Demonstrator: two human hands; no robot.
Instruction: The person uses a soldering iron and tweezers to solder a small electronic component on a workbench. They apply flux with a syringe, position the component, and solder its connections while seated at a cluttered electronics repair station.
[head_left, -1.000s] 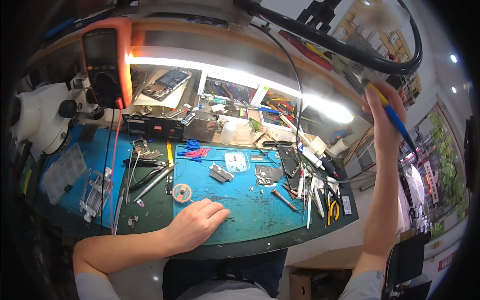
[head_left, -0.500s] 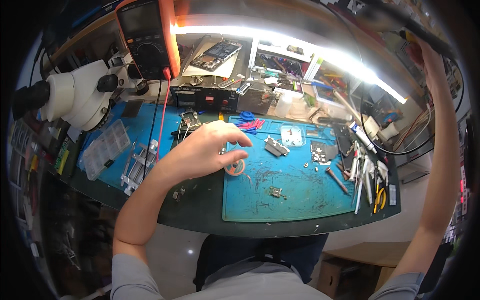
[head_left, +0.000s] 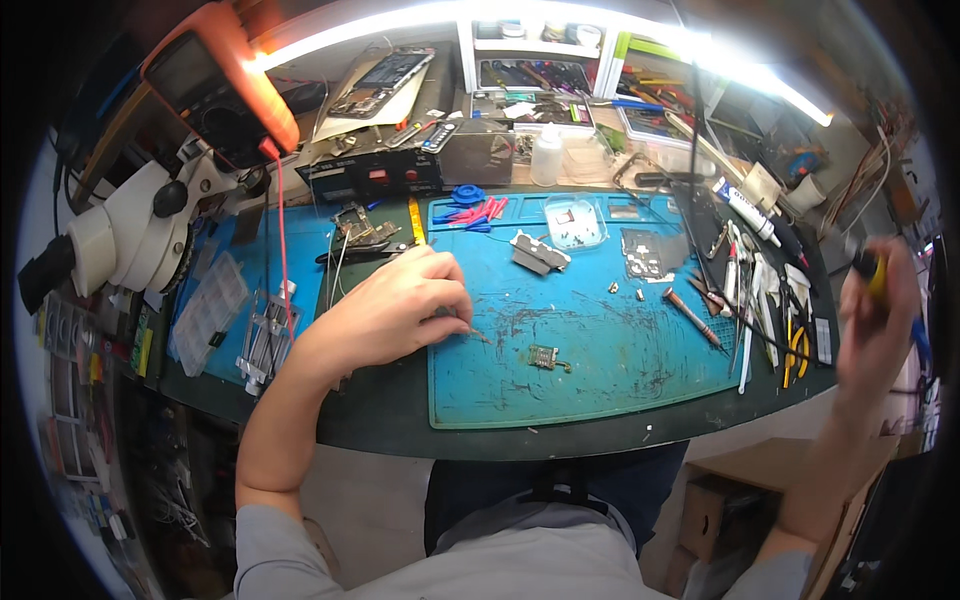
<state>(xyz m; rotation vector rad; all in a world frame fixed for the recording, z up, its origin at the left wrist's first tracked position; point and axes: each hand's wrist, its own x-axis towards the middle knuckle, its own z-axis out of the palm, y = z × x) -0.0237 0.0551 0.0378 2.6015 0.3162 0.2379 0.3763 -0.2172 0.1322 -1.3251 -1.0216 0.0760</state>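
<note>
My left hand [head_left: 395, 310] is at the left edge of the blue work mat [head_left: 600, 395], fingers pinched together over a small spool that it hides. A thin copper-coloured tail [head_left: 481, 335] sticks out past the fingertips. Off the right end of the bench, my right hand [head_left: 872, 325] is raised and blurred, closed around a yellow-and-black handled tool [head_left: 876, 275]; its exact kind is unclear. A small metal-and-circuit part [head_left: 546, 357] lies on the mat, right of my left hand. Farther back sit a dark grey part [head_left: 540, 254] and a clear plastic box [head_left: 577, 224].
Tweezers and pliers [head_left: 796, 350] crowd the right bench end, beside a brown rod-shaped tool [head_left: 694, 318]. At left stand a microscope [head_left: 120, 240], an orange multimeter [head_left: 225, 90], a compartment box [head_left: 208, 310] and a metal clamp [head_left: 268, 340]. A black cable crosses the right side.
My left hand has lowered over the spool, and its fingers have closed. My right hand has come down from the upper right with the yellow-and-black tool. The view has shifted slightly.
</note>
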